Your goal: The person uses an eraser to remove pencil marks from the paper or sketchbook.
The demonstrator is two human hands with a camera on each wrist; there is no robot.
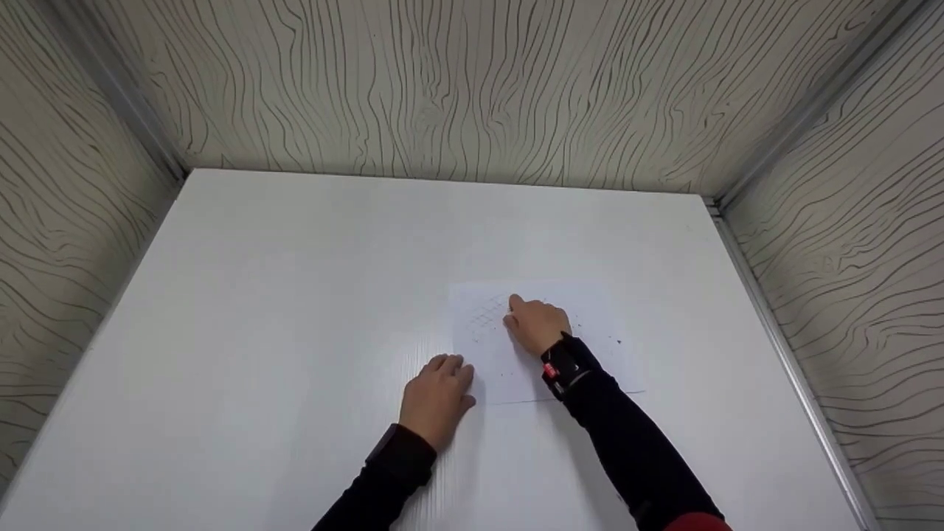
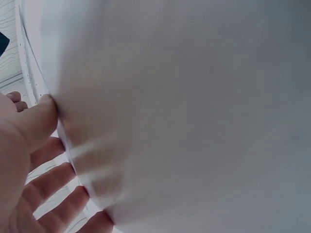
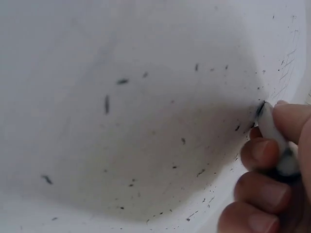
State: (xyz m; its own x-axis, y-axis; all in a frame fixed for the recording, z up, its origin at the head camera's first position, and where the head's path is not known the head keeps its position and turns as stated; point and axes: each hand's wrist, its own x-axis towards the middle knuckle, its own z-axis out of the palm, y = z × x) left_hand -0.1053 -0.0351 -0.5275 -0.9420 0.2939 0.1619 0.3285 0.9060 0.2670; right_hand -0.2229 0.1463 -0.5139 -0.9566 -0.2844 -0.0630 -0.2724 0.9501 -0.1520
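A sheet of white paper [image 1: 509,387] lies on the table, with a pencilled crisscross grid [image 1: 488,316] near its upper left. My right hand [image 1: 537,324] is over the upper middle of the sheet. In the right wrist view, its thumb and curled fingers pinch a white eraser [image 3: 273,127], whose dark-smudged tip touches the paper. Dark eraser crumbs [image 3: 122,81] are scattered around it. My left hand [image 1: 435,402] rests at the sheet's lower left edge, fingers extended and slightly spread. In the left wrist view, its fingertips touch the white surface.
The white table [image 1: 295,295] extends around the paper. A wood-grain patterned panel [image 1: 442,88] stands along its back, with similar panels at both sides. Metal frame bars [image 1: 789,369] run beside the table's edges.
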